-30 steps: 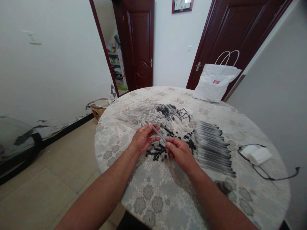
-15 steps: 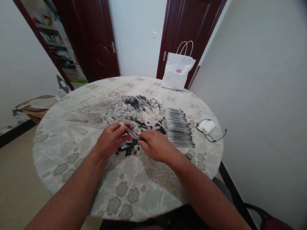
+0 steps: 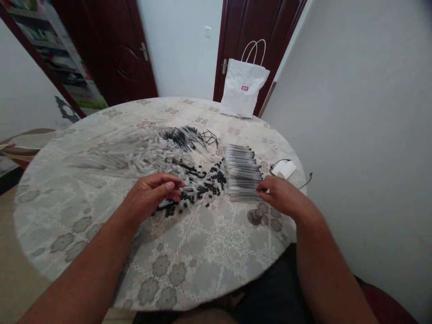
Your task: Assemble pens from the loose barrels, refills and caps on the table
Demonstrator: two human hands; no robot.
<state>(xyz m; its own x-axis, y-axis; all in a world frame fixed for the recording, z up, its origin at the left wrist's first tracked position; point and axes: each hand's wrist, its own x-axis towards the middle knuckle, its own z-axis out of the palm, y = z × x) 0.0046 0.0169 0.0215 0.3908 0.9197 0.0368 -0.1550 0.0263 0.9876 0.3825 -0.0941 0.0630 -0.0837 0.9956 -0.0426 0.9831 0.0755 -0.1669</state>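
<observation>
A row of assembled pens with clear barrels and dark tips lies side by side on the table. At the row's near right end my right hand pinches the tip of a pen between thumb and fingers, the pen lying along the others. My left hand hovers at the near edge of the loose parts, fingers loosely bent and apart from the thumb, with nothing visible in it. Beside it are small black caps and short whitish pieces. Farther back lie clear pen barrels and thin dark refills.
The round table has a patterned cloth. A white paper bag stands at the far edge. Eyeglasses and a small white object lie right of the pens. A wall is close on the right.
My right hand has moved right with the pen, from beside my left hand to the near end of the row. My left hand has let go of the pen. The view has shifted slightly.
</observation>
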